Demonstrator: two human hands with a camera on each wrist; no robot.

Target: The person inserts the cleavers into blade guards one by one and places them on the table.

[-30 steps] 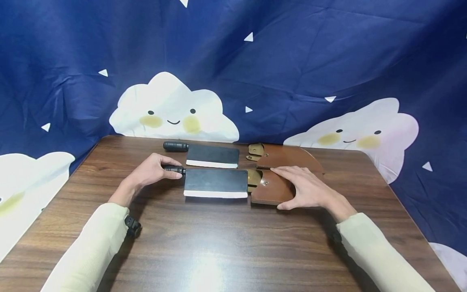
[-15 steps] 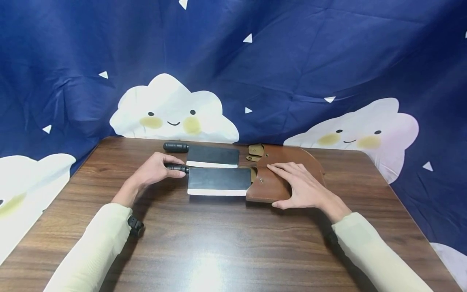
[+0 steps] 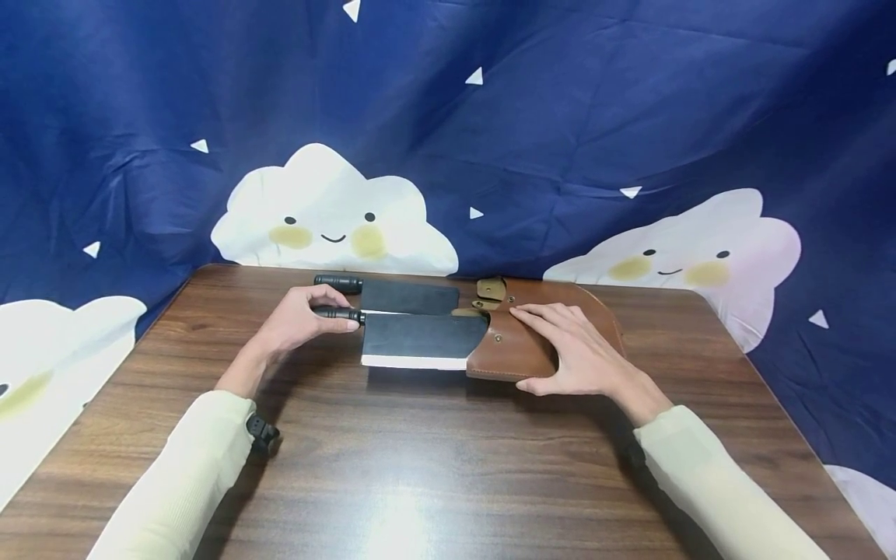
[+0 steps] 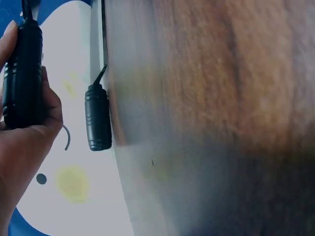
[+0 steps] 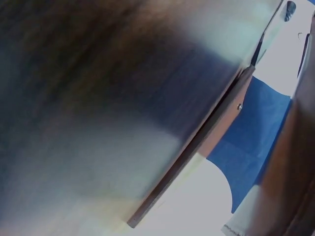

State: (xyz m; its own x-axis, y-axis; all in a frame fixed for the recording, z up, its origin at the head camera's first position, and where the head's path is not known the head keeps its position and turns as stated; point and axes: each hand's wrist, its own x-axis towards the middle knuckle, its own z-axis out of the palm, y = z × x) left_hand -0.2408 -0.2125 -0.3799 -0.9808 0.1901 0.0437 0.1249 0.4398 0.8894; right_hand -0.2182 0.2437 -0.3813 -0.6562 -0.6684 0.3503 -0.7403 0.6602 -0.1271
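Observation:
In the head view my left hand [image 3: 304, 323] grips the black handle of the nearer cleaver [image 3: 420, 338], which has a dark blade and a white edge strip. The left wrist view shows that handle [image 4: 23, 73] in my curled fingers. The blade's right end is inside the mouth of the nearer brown leather sheath [image 3: 500, 354]. My right hand [image 3: 584, 358] holds this sheath across its width, thumb on the near edge, fingers on top. Shadows below show both raised off the table. In the right wrist view the held sheath [image 5: 295, 167] runs along the right side.
Behind lies a second cleaver [image 3: 409, 296], partly covered by the first. To its right a second brown sheath [image 3: 588, 303] with an unsnapped flap [image 3: 491, 289] lies on the wooden table [image 3: 420, 451]. A blue cloud-print curtain [image 3: 504, 140] hangs behind the table.
The nearer cleaver has shifted slightly right, while its sheath has come slightly left and up. The blade's end has gone into the sheath mouth. The rear cleaver and sheath have stayed still.

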